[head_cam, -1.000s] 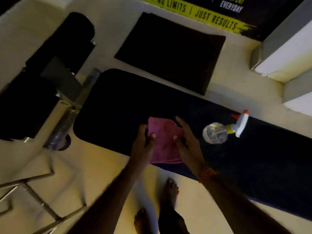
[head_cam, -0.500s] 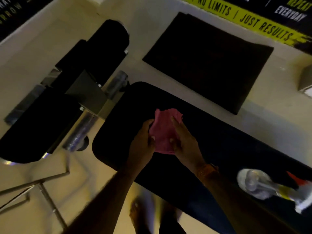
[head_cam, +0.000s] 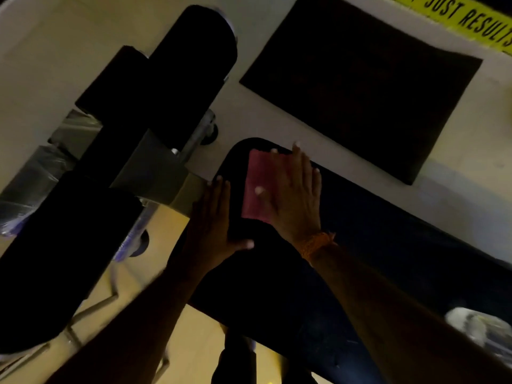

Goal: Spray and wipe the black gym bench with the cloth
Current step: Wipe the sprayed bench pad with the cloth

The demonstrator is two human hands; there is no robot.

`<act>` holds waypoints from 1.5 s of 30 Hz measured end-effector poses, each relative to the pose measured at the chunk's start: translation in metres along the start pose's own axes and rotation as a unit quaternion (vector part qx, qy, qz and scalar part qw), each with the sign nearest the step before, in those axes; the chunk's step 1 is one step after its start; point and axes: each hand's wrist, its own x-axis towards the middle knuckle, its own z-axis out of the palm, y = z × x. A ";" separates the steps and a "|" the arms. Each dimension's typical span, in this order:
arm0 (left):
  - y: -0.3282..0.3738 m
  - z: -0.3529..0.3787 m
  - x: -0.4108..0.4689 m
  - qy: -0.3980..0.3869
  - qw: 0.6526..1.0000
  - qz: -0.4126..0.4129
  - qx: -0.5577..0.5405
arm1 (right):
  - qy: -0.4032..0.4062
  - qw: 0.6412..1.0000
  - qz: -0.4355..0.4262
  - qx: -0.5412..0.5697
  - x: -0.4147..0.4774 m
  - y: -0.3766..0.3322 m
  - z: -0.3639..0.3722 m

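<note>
Right hand flat on cloth — seemingly pressing

Light: dim, warm yellow cast over the floor. Bench: near-black, surface detail lost in shadow. Forearms: dark, underexposed. Pink cloth: muted, soft-edged. Motion blur: marked at the lower right, where a pale object smears; also along the left frame tubes. Yellow banner: brightest patch, lettering tilted near the corner.
</note>
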 end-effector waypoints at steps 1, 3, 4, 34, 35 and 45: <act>-0.009 0.005 0.000 -0.015 1.000 0.013 0.020 | -0.035 0.999 -0.016 -0.036 0.006 -0.005 0.012; -0.018 0.013 0.002 -0.014 0.999 0.017 0.037 | -0.085 0.991 -0.019 -0.106 0.011 -0.008 0.033; -0.019 0.017 0.004 -0.010 0.999 0.016 0.045 | -0.080 0.988 -0.016 -0.131 0.012 -0.006 0.041; -0.015 0.022 0.004 0.015 0.999 -0.006 0.039 | -0.081 0.933 -0.284 -0.205 0.062 0.027 0.034; -0.015 0.023 0.004 0.021 0.999 -0.001 0.036 | -0.068 0.948 -0.238 -0.202 0.067 0.024 0.033; -0.015 0.021 0.002 0.020 0.999 0.002 0.037 | -0.051 0.970 -0.110 -0.209 0.006 0.054 0.022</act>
